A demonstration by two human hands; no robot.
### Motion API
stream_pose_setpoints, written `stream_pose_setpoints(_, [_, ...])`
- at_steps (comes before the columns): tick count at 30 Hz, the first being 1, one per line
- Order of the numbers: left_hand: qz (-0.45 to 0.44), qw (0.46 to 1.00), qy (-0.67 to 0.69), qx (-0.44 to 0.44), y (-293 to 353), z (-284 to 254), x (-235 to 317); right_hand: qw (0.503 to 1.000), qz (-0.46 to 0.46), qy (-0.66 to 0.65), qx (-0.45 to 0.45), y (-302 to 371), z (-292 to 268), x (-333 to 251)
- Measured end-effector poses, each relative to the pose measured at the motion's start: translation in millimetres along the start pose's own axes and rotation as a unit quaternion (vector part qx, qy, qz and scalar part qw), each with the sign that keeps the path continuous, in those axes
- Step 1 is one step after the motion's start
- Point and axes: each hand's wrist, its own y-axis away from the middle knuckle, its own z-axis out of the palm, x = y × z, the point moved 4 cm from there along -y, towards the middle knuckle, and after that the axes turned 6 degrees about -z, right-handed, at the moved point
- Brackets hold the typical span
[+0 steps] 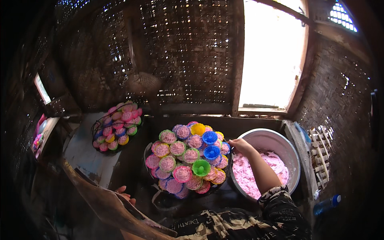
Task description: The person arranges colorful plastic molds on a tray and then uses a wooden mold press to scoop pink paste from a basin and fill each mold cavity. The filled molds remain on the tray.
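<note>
A heaped round tray of small fluted plastic moulds in pink, green, blue and yellow stands in the middle. Most hold pink shredded dough. A green mould, two blue moulds and a yellow mould on the heap have none. My right hand reaches over the basin to the heap's right edge, its fingers pinched together there; what they grip is too small to make out. My left hand is partly hidden behind a curved wooden board, its visible fingers apart and nothing seen in them.
A large basin of pink dough stands right of the heap. A second heap of filled moulds sits on a pale surface at the left. A blue-capped bottle lies at right. Woven walls and a bright doorway rise behind.
</note>
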Motion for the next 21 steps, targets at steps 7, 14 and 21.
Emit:
stream_pose_setpoints(7, [-0.090,0.963,0.030,0.251,2,25,-5,0.996,0.011,-0.072,-0.043,1,10,9])
stream_pose_setpoints(14, [-0.059,0.924,-0.321,0.198,-17,27,-7,0.991,0.036,-0.118,0.054,51,32,30])
stream_pose_setpoints(21, [-0.164,0.935,-0.168,0.267,-19,23,-26,0.967,0.062,-0.198,0.147,122,84,46])
